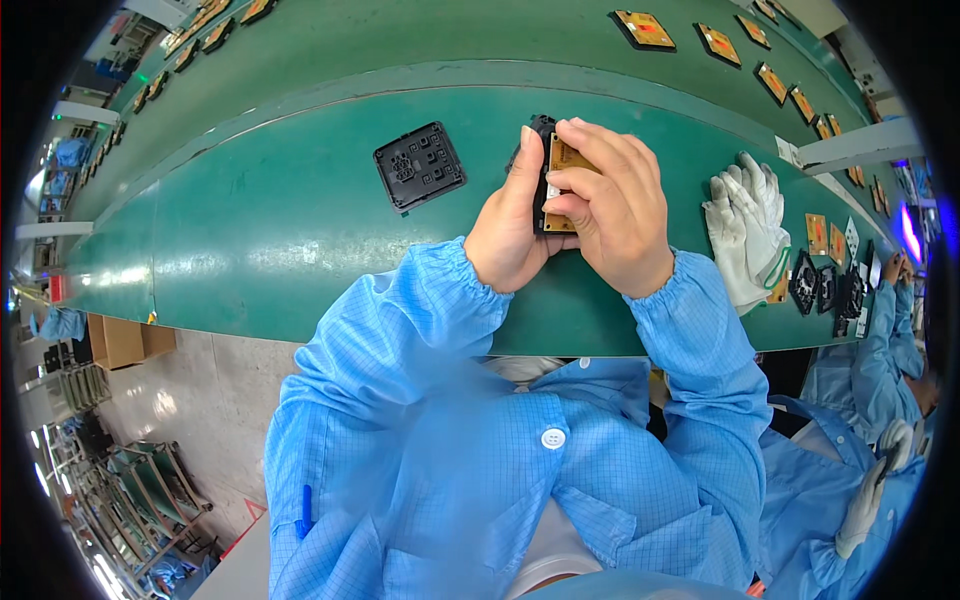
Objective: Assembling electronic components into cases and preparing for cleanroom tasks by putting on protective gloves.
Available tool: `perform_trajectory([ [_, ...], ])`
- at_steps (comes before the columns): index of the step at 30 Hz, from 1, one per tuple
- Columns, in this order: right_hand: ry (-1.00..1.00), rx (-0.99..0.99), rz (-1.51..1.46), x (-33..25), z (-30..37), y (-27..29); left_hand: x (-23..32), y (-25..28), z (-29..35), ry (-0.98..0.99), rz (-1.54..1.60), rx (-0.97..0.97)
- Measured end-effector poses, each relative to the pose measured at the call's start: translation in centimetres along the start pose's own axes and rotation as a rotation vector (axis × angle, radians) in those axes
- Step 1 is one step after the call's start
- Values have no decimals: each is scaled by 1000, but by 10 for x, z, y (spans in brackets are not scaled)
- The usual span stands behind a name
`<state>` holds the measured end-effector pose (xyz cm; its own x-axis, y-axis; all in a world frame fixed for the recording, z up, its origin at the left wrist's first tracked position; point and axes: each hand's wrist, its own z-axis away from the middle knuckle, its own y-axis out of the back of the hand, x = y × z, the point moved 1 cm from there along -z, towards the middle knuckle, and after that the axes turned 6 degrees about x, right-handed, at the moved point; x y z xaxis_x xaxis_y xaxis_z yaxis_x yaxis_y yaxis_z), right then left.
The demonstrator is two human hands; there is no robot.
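Both hands are together over the green bench, around a black plastic housing (pixel 544 130) with a tan circuit board (pixel 566 153) against it. My left hand (pixel 512 225) grips the housing from the left, its thumb along the side and its fingers hidden underneath. My right hand (pixel 618 205) is closed on the circuit board, fingers over its far right side and thumb near its middle. Much of the board lies behind these fingers. Left of my hands, a square black plastic cover (pixel 420 166) lies flat, showing raised moulded shapes.
White work gloves (pixel 745 230) lie to the right on the green bench (pixel 260 230). Beyond them are loose tan boards (pixel 817 234) and black plastic parts (pixel 804 283). Several board units (pixel 643 31) rest on the far green surface. A co-worker's blue sleeve (pixel 880 335) shows at right.
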<state>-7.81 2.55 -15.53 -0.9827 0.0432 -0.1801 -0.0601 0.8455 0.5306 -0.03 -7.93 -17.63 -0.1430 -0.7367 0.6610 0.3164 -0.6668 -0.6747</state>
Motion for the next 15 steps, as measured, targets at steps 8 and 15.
perform_trajectory([
  [8,7,35,29,2,1,-3,-4,1,-2,-36,-3,3],
  [15,-52,2,55,4,2,-1,4,1,-2,-27,-23,-50],
])
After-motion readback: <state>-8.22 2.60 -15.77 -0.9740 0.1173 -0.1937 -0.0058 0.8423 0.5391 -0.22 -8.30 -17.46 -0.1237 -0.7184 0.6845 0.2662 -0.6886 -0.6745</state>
